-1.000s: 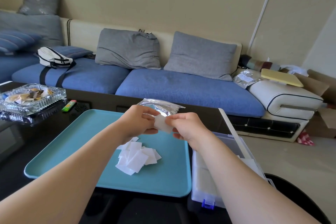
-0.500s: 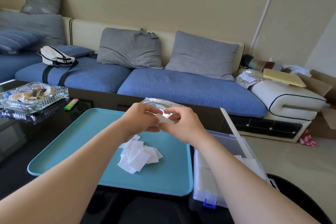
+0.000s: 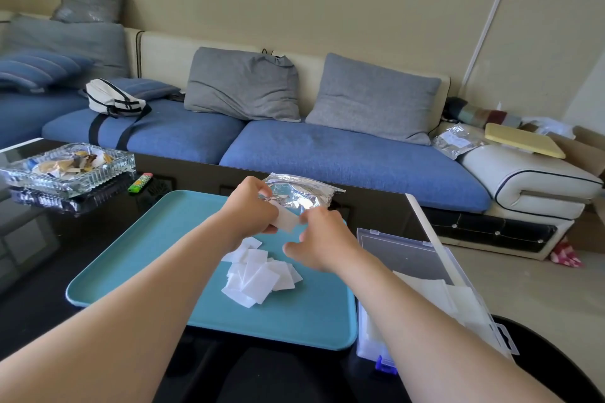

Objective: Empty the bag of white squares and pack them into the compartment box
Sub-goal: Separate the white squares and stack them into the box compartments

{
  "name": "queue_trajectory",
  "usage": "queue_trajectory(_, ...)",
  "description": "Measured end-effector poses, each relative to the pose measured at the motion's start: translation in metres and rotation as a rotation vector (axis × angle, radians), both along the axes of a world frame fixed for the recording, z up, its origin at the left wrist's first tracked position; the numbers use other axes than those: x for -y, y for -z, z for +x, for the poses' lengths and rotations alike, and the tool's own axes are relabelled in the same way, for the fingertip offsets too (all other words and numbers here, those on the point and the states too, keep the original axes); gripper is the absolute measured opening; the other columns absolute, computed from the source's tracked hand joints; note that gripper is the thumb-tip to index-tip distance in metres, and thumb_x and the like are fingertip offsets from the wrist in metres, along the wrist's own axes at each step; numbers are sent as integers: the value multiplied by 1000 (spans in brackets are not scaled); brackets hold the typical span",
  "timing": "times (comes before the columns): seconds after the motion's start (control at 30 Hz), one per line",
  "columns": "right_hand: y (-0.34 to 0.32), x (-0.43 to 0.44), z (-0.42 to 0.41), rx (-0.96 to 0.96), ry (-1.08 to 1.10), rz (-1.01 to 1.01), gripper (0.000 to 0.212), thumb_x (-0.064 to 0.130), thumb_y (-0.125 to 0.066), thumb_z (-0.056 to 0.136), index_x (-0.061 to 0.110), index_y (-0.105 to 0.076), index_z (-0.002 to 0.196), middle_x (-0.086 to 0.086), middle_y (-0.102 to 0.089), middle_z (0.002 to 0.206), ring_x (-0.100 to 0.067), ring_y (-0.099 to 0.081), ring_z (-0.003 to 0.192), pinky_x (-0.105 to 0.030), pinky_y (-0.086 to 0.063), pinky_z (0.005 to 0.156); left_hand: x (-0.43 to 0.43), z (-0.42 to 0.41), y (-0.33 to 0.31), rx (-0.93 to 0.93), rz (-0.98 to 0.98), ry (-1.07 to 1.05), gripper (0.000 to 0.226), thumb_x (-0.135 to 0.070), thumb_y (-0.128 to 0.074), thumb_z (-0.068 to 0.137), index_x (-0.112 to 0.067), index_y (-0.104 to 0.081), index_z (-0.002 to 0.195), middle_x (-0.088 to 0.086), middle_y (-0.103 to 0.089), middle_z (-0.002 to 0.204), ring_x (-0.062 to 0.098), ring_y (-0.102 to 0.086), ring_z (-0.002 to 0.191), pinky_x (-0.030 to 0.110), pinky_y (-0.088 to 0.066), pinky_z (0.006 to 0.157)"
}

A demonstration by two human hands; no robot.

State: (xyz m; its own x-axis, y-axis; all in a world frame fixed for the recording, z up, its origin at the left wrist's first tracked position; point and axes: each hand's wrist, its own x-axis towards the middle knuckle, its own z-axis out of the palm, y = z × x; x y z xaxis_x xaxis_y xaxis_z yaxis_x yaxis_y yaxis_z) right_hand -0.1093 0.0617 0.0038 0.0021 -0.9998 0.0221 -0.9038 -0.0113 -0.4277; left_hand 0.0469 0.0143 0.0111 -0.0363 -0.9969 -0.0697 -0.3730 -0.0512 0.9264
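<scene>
1. The left hand (image 3: 253, 206) grips the foil bag (image 3: 304, 193) above the teal tray (image 3: 131, 255).
2. The right hand (image 3: 322, 242) meets a white square (image 3: 288, 222) at the bag; I cannot tell whether it grasps it.
3. A pile of white squares (image 3: 258, 275) lies on the tray, with the compartment box (image 3: 409, 252) just right of it.

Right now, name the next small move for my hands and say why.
Likely draw the white square clear of the foil bag and drop it on the pile on the teal tray. The left hand grips the bag, the right hand is at the square's edge, and the pile lies just below.
</scene>
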Motion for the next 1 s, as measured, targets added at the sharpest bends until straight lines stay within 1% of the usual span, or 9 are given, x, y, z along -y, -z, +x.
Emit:
queue_trajectory(0.07,6,1,5,-10,5,96,29,27,-63,89,4,-69,106,-9,-70,103,-32,-65,102,-42,-59,82,2,5,2,85,-55,-53,20,-3,-54,94,-20,-55,103,9,-60,106,30,-76,81,44,-66,77)
queue_trajectory(0.13,6,-2,13,-16,-22,169,24,27,-58,91,8,-58,77,-9,-58,76,-33,-53,74,-35,-46,61,2,10,2,151,-72,-61,20,-3,-50,93,-18,-63,94,12,-65,104,33,-75,82,52,-65,79)
queue_trajectory(0.2,3,-5,21,-4,-77,274,35,39,-63,93,4,-63,89,-16,-61,87,-33,-56,81,-35,-48,70,1,14,3,214,-73,-64,29,-2,-47,91,-18,-71,86,13,-67,101,37,-73,88,51,-65,79)
queue_trajectory(0.27,-3,-9,26,-44,-157,378,61,60,-71,89,10,-67,124,-10,-65,122,-27,-60,118,-37,-51,95,2,17,4,265,-74,-63,32,-2,-45,91,-18,-73,86,10,-67,99,37,-70,90,43,-63,73)
queue_trajectory(0.33,-4,-9,27,-119,-219,360,69,66,-78,82,19,-63,131,2,-55,121,-20,-52,128,-34,-46,93,3,17,5,298,-80,-57,31,-3,-46,93,-16,-74,88,9,-67,98,35,-66,84,40,-60,68)
queue_trajectory(0.5,3,-3,26,-118,-245,244,50,52,-92,75,22,-70,108,9,-58,93,-15,-54,102,-32,-49,82,6,17,8,350,-86,5,26,-3,-51,93,-12,-75,96,4,-63,90,25,-58,77,34,-56,69)
queue_trajectory(0.7,6,1,14,28,-267,221,29,41,-88,80,28,-71,100,9,-66,97,-8,-60,86,-25,-46,69,6,18,10,409,-94,98,31,2,-54,91,-19,-69,108,-1,-52,96,15,-50,71,24,-39,53)
queue_trajectory(0.87,-3,1,-5,252,-271,275,34,33,-83,88,23,-75,119,8,-73,105,-12,-69,96,-26,-56,82,8,20,15,317,-81,105,35,-4,-68,88,-22,-54,116,6,-58,104,23,-56,78,30,-45,60)
queue_trajectory(1.0,-5,5,-14,467,-167,237,10,24,-75,90,19,-80,98,7,-73,87,-11,-65,80,-25,-52,73,10,20,13,216,-72,127,23,-10,-82,81,-18,-70,99,10,-72,99,24,-63,80,36,-54,69)
